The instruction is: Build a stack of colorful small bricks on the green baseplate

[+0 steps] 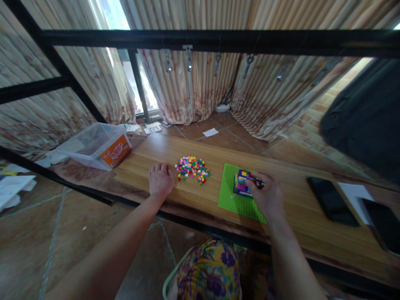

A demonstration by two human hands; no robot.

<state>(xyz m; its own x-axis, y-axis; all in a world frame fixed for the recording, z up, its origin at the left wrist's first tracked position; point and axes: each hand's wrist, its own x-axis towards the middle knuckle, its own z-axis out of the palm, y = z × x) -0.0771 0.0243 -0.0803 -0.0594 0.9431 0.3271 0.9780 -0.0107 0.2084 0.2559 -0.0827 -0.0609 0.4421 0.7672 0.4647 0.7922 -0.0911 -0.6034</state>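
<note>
The left hand, loosely curled, contents hidden, rests on the smooth wooden table left of small loose bricks, while the right hand, grip unclear, touches the boxy block on the studded green plate.

Counter: bricks, one pile, left of middle; baseplate right of pile, brick model on it; two phones at right end, paper between. Bin at left end. Left hand left of pile; right hand at model. Curtains behind.
</note>
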